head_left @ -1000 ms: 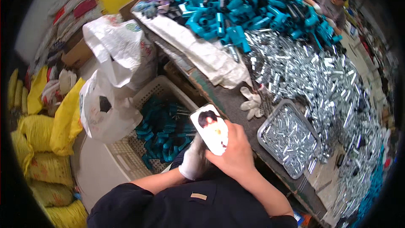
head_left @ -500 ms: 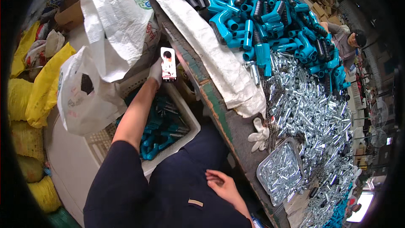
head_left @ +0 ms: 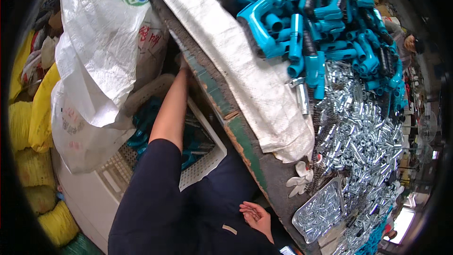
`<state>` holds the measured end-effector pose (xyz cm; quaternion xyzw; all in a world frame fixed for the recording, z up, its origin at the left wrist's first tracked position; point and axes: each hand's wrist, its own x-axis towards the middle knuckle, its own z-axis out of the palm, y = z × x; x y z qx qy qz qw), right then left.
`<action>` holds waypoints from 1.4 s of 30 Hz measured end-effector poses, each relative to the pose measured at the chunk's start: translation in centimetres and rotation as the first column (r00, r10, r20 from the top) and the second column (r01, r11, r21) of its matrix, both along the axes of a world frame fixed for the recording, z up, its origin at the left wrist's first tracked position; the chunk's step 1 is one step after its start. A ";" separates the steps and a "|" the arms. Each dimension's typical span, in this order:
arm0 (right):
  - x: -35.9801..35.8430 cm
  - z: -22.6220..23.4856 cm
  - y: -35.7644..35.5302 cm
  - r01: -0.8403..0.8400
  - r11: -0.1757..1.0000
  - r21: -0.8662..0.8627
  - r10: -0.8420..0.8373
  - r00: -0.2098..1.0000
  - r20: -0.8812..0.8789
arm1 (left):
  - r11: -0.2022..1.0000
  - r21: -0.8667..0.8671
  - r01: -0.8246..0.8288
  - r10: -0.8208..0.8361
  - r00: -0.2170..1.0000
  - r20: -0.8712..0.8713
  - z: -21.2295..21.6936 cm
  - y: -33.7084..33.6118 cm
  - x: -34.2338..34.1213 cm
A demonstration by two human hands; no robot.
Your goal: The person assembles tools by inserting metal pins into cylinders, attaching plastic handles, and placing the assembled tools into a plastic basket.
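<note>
My left arm stretches forward over a white plastic crate that holds teal parts. At its end my left hand is in the dark gap beside the workbench edge; its fingers and anything in them are hidden. My right hand rests by my dark clothing close to the bench's near side. Its fingers are loosely bent and apart, with nothing visible in them. A white woven sack stands left of my left forearm, partly over the crate.
Teal tool-shaped housings and shiny metal tubes are heaped on the workbench. A white cloth strip, a white glove and a clear tray of metal pieces lie along it. Yellow sacks line the left. Another person is at far right.
My left hand has gone further into the gap beside the bench, and the lit phone it held is out of sight. The right hand has shifted slightly right and down as the view moved.
</note>
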<state>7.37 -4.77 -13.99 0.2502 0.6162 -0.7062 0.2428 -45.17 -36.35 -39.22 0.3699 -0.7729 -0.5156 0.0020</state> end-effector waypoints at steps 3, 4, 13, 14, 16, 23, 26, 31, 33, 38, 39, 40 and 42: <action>-1.2 0.0 -0.4 -0.017 1.000 -0.026 0.018 0.999 0.037 | 0.970 0.232 -0.071 0.063 0.997 0.041 1.1 0.6 0.9; -1.5 -0.1 -0.5 -0.031 0.999 -0.029 0.032 0.998 0.049 | 0.946 0.309 -0.097 0.085 0.995 0.053 1.5 3.1 1.7; -2.9 0.2 -1.4 -0.046 0.999 0.011 0.046 0.998 0.032 | 0.527 0.825 -0.204 0.195 0.974 0.116 1.5 9.4 13.9; -3.0 0.3 -1.8 -0.075 0.997 -0.013 0.075 0.997 0.027 | 0.573 0.798 -0.187 0.254 0.966 0.044 -0.4 8.6 14.5; -3.0 0.1 -1.9 -0.088 0.996 -0.014 0.088 0.995 0.039 | 0.603 0.778 -0.177 0.292 0.956 -0.009 -0.9 10.0 14.7; -3.1 0.9 -1.8 -0.044 0.998 0.048 0.044 0.999 -0.001 | 0.781 0.569 -0.259 0.231 0.965 0.123 9.0 10.8 17.2; -3.3 0.8 -2.0 -0.034 0.999 0.038 0.035 0.999 -0.023 | 0.856 0.459 -0.238 0.219 0.971 0.096 6.0 11.9 16.9; -3.0 1.1 -2.4 -0.121 0.992 0.047 0.124 0.991 -0.054 | 0.554 0.772 -0.312 0.404 0.911 0.078 -2.9 11.7 11.4; -2.8 1.2 -2.1 -0.102 0.993 0.065 0.107 0.990 -0.087 | 0.158 0.964 -0.215 0.293 0.942 0.162 -2.8 12.4 11.2; -2.3 1.1 -1.1 -0.009 0.992 0.124 0.019 0.996 -0.084 | 0.667 0.006 0.745 -0.745 0.666 0.035 4.2 17.0 23.3; -2.1 1.5 -1.6 -0.048 0.994 0.102 0.054 0.997 -0.056 | 0.690 -0.086 0.719 -0.724 0.686 -0.074 4.9 16.0 27.1; -1.6 1.2 -1.3 -0.033 0.994 0.103 0.040 0.997 -0.064 | 0.754 0.000 0.657 -0.657 0.754 -0.021 10.9 16.5 30.3; -0.7 0.7 -1.5 -0.176 0.968 0.177 0.177 0.984 0.011 | 0.782 -0.073 0.619 -0.613 0.742 -0.272 12.2 15.1 36.7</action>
